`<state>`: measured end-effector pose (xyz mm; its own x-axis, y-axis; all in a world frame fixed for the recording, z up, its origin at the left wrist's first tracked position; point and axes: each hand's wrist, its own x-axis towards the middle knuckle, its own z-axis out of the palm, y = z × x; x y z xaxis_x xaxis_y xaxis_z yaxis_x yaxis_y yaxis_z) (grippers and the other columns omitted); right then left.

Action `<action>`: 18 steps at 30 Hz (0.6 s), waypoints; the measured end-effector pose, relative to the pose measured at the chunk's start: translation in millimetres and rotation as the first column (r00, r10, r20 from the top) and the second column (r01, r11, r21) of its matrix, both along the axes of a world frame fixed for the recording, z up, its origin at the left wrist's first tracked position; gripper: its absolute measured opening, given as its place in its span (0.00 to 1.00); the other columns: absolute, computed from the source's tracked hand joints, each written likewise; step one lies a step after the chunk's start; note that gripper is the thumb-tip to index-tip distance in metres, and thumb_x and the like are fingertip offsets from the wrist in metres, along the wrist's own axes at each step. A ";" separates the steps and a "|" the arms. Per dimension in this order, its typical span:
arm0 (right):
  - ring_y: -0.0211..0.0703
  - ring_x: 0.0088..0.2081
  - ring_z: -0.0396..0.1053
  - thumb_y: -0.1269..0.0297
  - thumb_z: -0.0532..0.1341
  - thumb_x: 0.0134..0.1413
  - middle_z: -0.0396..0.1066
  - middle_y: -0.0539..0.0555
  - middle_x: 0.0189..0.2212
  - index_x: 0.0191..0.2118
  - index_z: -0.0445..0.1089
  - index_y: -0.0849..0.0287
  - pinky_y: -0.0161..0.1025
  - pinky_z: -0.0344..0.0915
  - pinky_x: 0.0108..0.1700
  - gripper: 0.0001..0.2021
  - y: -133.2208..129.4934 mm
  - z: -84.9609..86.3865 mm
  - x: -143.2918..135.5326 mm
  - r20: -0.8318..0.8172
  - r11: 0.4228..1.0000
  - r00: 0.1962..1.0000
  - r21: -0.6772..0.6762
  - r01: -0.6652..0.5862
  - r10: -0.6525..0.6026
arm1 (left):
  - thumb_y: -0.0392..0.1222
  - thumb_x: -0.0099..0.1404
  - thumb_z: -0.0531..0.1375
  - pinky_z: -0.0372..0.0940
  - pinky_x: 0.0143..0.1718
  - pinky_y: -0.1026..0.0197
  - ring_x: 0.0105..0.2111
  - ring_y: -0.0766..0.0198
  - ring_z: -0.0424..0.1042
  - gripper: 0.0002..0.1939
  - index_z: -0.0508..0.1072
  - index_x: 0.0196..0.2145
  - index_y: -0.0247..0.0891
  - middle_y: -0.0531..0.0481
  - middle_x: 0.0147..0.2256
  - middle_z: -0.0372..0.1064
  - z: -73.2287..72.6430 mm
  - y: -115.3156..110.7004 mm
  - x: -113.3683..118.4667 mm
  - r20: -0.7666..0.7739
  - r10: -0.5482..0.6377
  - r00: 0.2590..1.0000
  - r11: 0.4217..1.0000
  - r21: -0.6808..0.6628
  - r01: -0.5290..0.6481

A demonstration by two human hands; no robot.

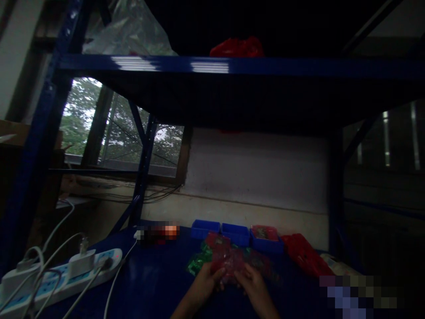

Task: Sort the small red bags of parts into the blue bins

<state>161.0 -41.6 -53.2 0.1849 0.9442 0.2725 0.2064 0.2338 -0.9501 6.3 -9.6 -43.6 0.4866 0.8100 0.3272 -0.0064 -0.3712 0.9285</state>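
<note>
White power strip (75, 278), window (124, 130), blue shelving rack (272, 66)

Blue shelf (146, 279): power strip (64, 281), bins (235, 239), packets (201, 261), red bag (305, 254).

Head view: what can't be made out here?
All in the head view:
- Contents of the reddish packet in the left hand and right hand: dimness and blur.
- Floor of the middle blue bin: its front wall hides it.
- Base of the red bag above: hidden by the shelf beam.
- Far-left end of the power strip: cut off by the left edge.
</note>
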 end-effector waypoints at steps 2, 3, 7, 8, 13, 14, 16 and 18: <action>0.38 0.25 0.64 0.49 0.58 0.37 0.69 0.52 0.24 0.32 0.67 0.62 0.32 0.56 0.24 0.20 -1.8 0.5 -1.7 0.027 0.999 0.999 0.018 -0.041 0.040 | 0.58 0.51 0.54 0.53 0.21 0.66 0.18 0.71 0.59 0.25 0.68 0.33 0.29 0.51 0.22 0.63 1.0 -1.1 0.7 0.018 -0.022 1.000 1.000 -0.011 0.022; 0.37 0.23 0.62 0.48 0.58 0.36 0.69 0.51 0.23 0.30 0.67 0.62 0.32 0.54 0.23 0.20 -2.6 1.1 -1.9 0.036 0.999 0.998 0.021 -0.042 0.042 | 0.57 0.50 0.55 0.53 0.20 0.66 0.18 0.71 0.60 0.26 0.67 0.35 0.29 0.51 0.23 0.64 0.6 -0.6 1.1 0.026 -0.023 0.999 0.999 -0.023 0.024; 0.35 0.21 0.60 0.46 0.58 0.33 0.66 0.50 0.19 0.27 0.66 0.62 0.31 0.51 0.21 0.22 -0.4 0.1 2.5 0.053 1.000 0.999 0.024 -0.005 0.003 | 0.55 0.49 0.57 0.53 0.20 0.66 0.17 0.71 0.60 0.27 0.66 0.39 0.30 0.52 0.24 0.66 -4.4 7.6 1.7 0.058 0.027 0.998 0.998 -0.055 -0.024; 0.35 0.21 0.60 0.45 0.58 0.33 0.65 0.49 0.18 0.28 0.66 0.62 0.31 0.50 0.21 0.22 1.5 -1.6 4.2 0.050 1.000 0.999 0.018 0.015 -0.016 | 0.56 0.49 0.56 0.53 0.20 0.66 0.17 0.71 0.60 0.25 0.66 0.36 0.30 0.53 0.22 0.65 -5.9 10.4 1.6 0.056 0.058 0.997 0.997 -0.061 -0.054; 0.34 0.19 0.58 0.44 0.57 0.34 0.61 0.47 0.16 0.29 0.66 0.62 0.30 0.48 0.20 0.24 13.7 -14.7 10.6 0.034 0.997 0.997 0.029 0.074 -0.075 | 0.59 0.48 0.54 0.51 0.20 0.66 0.16 0.71 0.57 0.22 0.63 0.25 0.33 0.57 0.15 0.60 -9.0 17.3 0.8 0.031 0.149 0.988 0.985 -0.087 -0.146; 0.34 0.19 0.57 0.44 0.56 0.34 0.61 0.47 0.16 0.29 0.65 0.62 0.30 0.48 0.19 0.24 15.4 -16.5 11.1 0.042 0.997 0.996 0.026 0.075 -0.076 | 0.59 0.48 0.54 0.51 0.20 0.66 0.16 0.71 0.57 0.22 0.63 0.25 0.33 0.57 0.15 0.60 -8.5 16.9 0.7 0.033 0.149 0.988 0.986 -0.086 -0.145; 0.33 0.19 0.57 0.44 0.56 0.35 0.61 0.47 0.16 0.29 0.65 0.62 0.30 0.48 0.19 0.24 17.0 -18.0 11.2 0.062 0.997 0.996 0.010 0.070 -0.071 | 0.60 0.48 0.54 0.50 0.20 0.66 0.16 0.71 0.57 0.22 0.62 0.25 0.34 0.57 0.15 0.60 -7.1 15.2 0.4 0.031 0.150 0.988 0.986 -0.082 -0.148; 0.33 0.19 0.58 0.44 0.55 0.37 0.61 0.47 0.17 0.29 0.65 0.62 0.30 0.47 0.19 0.23 16.0 -17.0 10.2 0.070 0.998 0.996 0.015 0.058 -0.059 | 0.60 0.47 0.54 0.50 0.20 0.66 0.16 0.70 0.57 0.23 0.62 0.25 0.34 0.57 0.15 0.59 -5.8 13.7 0.2 0.024 0.156 0.987 0.985 -0.080 -0.154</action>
<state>171.2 -25.6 -70.2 0.2197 0.9285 0.2994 0.2866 0.2319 -0.9296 6.5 4.1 -49.5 0.3439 0.8984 0.2730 0.0170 -0.2967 0.9548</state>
